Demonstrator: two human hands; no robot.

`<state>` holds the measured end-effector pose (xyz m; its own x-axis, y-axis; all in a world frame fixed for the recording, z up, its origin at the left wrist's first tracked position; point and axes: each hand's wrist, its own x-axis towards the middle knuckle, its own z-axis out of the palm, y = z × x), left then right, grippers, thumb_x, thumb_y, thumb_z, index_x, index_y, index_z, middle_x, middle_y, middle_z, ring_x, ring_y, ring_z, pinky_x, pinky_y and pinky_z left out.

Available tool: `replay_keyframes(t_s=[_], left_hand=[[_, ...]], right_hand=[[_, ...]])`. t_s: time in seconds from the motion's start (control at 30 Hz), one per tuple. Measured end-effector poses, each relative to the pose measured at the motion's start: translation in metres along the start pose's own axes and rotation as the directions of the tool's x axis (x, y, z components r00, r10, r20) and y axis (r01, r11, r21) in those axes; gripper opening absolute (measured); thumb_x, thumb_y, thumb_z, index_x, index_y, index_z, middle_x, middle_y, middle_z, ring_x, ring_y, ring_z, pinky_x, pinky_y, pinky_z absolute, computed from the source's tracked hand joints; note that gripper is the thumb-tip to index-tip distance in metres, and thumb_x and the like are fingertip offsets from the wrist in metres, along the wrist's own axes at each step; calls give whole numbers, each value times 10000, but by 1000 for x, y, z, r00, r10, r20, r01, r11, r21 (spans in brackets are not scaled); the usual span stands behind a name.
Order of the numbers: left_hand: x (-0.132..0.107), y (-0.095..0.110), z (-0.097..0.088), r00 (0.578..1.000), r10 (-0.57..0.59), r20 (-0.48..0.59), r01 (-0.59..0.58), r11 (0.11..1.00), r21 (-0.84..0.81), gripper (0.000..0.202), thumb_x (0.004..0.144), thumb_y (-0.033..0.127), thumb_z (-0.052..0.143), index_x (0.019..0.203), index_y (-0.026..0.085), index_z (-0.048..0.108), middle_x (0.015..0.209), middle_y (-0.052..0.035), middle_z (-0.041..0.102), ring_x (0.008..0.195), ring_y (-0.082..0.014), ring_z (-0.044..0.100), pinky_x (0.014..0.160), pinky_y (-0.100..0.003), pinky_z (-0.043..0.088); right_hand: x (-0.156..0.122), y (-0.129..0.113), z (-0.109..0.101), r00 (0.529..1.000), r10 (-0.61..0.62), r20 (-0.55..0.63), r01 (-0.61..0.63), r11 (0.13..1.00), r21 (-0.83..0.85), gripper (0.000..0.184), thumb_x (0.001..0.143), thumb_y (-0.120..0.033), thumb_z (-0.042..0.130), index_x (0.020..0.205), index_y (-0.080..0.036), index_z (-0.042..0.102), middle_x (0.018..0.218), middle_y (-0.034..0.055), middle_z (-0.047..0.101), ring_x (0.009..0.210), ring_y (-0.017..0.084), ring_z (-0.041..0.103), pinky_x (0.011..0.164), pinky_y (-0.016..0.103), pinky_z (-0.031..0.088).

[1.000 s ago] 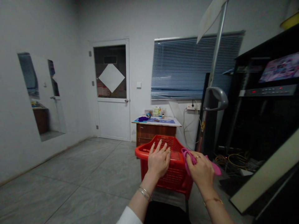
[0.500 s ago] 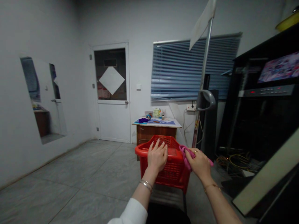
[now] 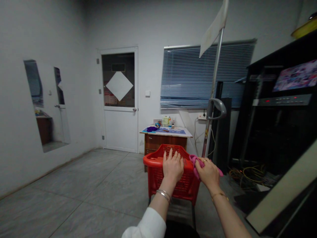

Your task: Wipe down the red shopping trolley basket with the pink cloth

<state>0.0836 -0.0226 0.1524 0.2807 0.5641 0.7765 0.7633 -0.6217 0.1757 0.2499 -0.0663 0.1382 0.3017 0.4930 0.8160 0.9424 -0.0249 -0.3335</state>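
A red plastic shopping cart (image 3: pixel 153 162) stands right in front of me, its near rim facing my body. My left hand (image 3: pixel 172 167) lies over that rim toward the middle, fingers stretched out and slightly spread, holding nothing. At the rim's right corner, my right hand (image 3: pixel 208 173) is closed around a bunched pink cloth (image 3: pixel 195 162). Part of the cloth pokes out beyond the fingers on both sides. My left hand hides some of the cart's inside.
Behind the cart is a wooden desk (image 3: pixel 158 142) with bottles and a purple cloth (image 3: pixel 151 129) on top. A metal pole (image 3: pixel 215 72) rises at right, near a black equipment rack (image 3: pixel 269 132). Cables (image 3: pixel 250 172) lie on the floor there. A white door (image 3: pixel 120 130) is at the back.
My left hand has slid right along the cart's rim, closer to my right hand. The right hand, still gripping the pink cloth, has shifted slightly left.
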Motion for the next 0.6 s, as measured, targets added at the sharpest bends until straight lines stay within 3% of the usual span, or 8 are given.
replay_keyframes(t_s=[0.2,0.33,0.47,0.6], left_hand=[[4,-9,3,999,41,-18,-41,999,-20,320,959,300,435,1151,242,685,1278,-34,646,1343,-258,445,1141,-539,266],[6,-13,5,999,34,-8,-34,999,-8,340,969,271,406,1186,235,665,1292,-41,636,1299,-239,498,1126,-508,301],[6,-14,6,1000,21,22,-21,1000,-6,354,980,261,379,1195,233,659,1276,-39,648,1256,-228,541,1093,-480,352],[7,-15,3,999,21,44,-21,1000,-7,351,982,265,384,1210,233,648,1282,-37,645,1225,-223,566,1065,-465,385]], right_hand=[[-2,-2,0,1000,-19,-18,19,999,-30,358,894,-428,436,958,-198,702,942,54,691,830,183,591,818,317,365],[-7,-20,7,997,-9,-81,1,995,-99,338,908,-377,432,1003,-186,695,933,69,685,817,182,577,820,323,362],[-12,-48,13,987,-140,-80,131,985,-108,355,905,-274,439,1196,-233,638,1067,61,683,886,169,585,836,307,370],[-13,-51,6,978,-209,-25,207,976,-61,338,905,-265,455,1181,-256,649,1115,40,679,933,155,595,866,290,385]])
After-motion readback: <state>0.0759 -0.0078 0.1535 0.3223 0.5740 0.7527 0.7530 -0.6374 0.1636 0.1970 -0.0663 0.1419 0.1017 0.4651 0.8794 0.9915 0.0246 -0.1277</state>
